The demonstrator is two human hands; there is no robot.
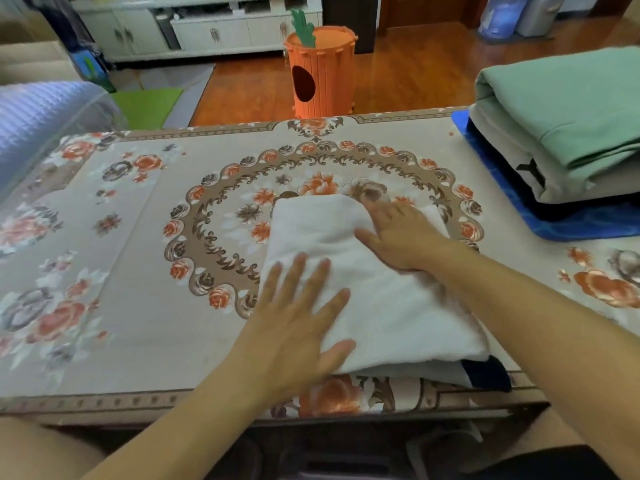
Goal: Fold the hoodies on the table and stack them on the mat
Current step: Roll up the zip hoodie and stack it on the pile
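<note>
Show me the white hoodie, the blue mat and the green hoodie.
white hoodie [391, 306]: head view, middle of folded top.
blue mat [575, 226]: head view, bare front edge.
green hoodie [568, 109]: head view, top face.

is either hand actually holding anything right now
No. Both the left hand and right hand lie flat, fingers straight, pressing on top of the folded white hoodie.
</note>
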